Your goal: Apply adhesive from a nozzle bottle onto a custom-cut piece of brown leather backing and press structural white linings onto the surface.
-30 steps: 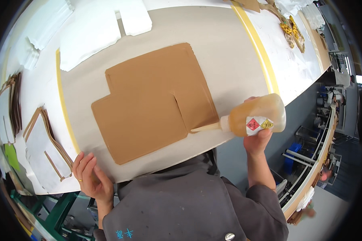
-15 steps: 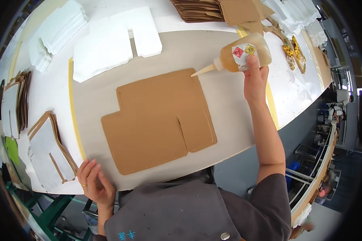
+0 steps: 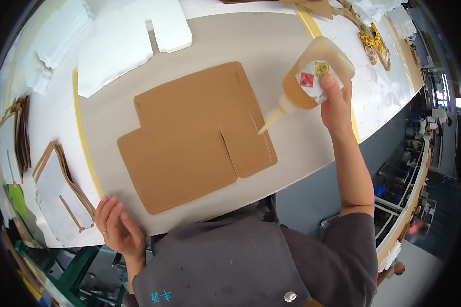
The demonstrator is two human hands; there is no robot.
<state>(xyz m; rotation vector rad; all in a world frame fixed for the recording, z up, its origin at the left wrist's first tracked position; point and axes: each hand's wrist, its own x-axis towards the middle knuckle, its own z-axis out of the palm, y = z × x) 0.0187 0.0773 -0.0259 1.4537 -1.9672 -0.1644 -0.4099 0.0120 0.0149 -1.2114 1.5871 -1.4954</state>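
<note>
The right hand (image 3: 337, 110) is gripping a translucent squeeze bottle (image 3: 338, 53), with the thumb pressing on its label (image 3: 316, 91) and the remaining fingers wrapping behind, largely out of sight. The left hand (image 3: 119, 230) is resting at the near margin of the desk (image 3: 381, 100), its fingers loosely curled and parted; it is holding nothing visible.

The brown panel (image 3: 184, 146) is lying flat on a grey mat (image 3: 101, 110), between the hands and forward of the left one. Its slit is running up from the near edge, on the right-hand side.

Change of position: the nozzle (image 3: 274, 118), which was at the panel's far right corner half a second ago, is now pointing partway down the right margin, nearer the person. The panel is keeping its place on the mat. This shift is suggesting, as a judgement, that the nozzle is following the margin toward the near corner. Whether the tip is touching the surface cannot be told.

Container: the bottle is tilting nozzle-down, to the left of the right hand's thumb. Amber liquid (image 3: 292, 87) is collecting toward the nozzle end, while the raised base end is appearing paler.

Surroundings: white pieces (image 3: 118, 43) are lying well forward of the left hand; brown-edged pieces (image 3: 61, 187) are lying just to its left.
</note>
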